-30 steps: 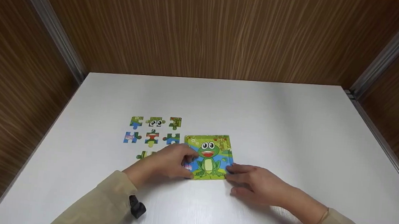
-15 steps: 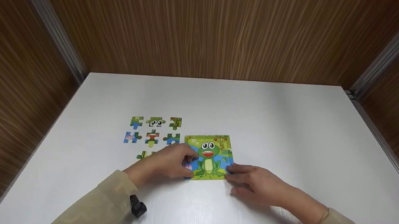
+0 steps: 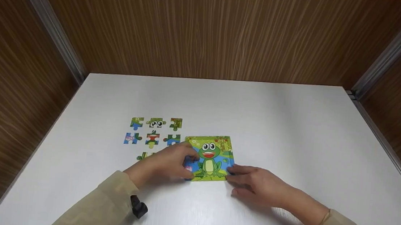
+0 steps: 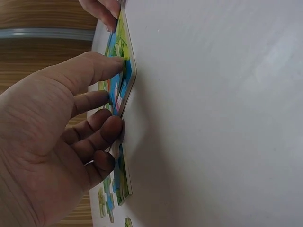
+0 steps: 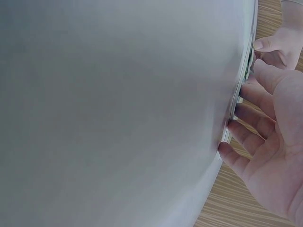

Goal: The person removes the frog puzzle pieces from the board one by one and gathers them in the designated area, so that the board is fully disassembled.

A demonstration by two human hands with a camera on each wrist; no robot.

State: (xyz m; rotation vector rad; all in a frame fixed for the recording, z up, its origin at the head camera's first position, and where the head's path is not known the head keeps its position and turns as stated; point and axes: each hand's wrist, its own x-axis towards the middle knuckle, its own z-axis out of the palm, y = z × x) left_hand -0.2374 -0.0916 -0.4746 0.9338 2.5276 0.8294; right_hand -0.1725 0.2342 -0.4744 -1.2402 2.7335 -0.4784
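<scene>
A square puzzle board point(image 3: 212, 168) with a smiling green frog lies flat on the white table. My left hand point(image 3: 171, 160) is at its lower left corner, thumb and index finger pinching a blue and green puzzle piece point(image 4: 127, 75). This piece sits slightly tilted over the board in the left wrist view. With fairly straight fingers my right hand point(image 3: 261, 186) touches the board's right edge and lower right corner. Loose puzzle pieces point(image 3: 153, 138) lie in rows left of the board, partly hidden by the left hand and forearm.
The white table point(image 3: 293, 128) carries the board and the loose pieces. Brown wood-grain panels point(image 3: 215, 30) enclose it at the back and both sides, with metal strips point(image 3: 53, 27) at the corners. Beige sleeves point(image 3: 101, 205) cover both forearms.
My left thumb has shifted slightly left at the board's lower left corner. The right hand, the board and the loose pieces stay in place.
</scene>
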